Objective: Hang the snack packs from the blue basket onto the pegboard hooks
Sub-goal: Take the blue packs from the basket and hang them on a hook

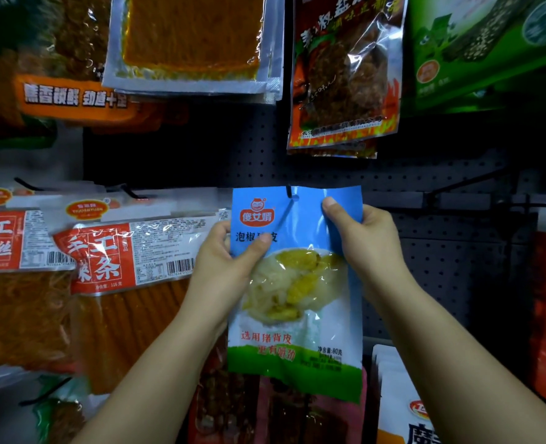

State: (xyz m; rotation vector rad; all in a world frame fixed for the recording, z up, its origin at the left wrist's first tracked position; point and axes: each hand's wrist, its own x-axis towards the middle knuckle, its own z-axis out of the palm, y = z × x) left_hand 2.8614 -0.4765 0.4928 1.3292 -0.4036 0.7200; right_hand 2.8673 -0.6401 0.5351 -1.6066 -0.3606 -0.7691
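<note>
The blue snack pack (297,283) hangs upright in front of the pegboard (425,251), with its long axis going up and down. The one relation that matters is at its top edge: the tip of the black hook (289,191) shows just at the hanging hole, in the middle of the top edge of the pack. It seems the hook is already passing through the hole, but how far the pack sits on it I cannot tell.

Both hands hold the pack. The left hand (230,261) is at the left edge of the pack, below the logo, and its grip is closed on the pack, with the thumb on the front and the other fingers behind. The right hand (367,241) is at the right edge and higher, nearer to the hook, with its thumb pressed on the front just beside the hole; this grip too is closed on the pack. The hook lies above and a little left of the right thumb, so I judge the next move is to push the top of the pack back along the hook, away from the person, and the right hand is better placed to guide it.

The blue basket is not in view, so what is in it I cannot say. Left of the pack hang red-and-white packs (121,251) with orange strips inside
</note>
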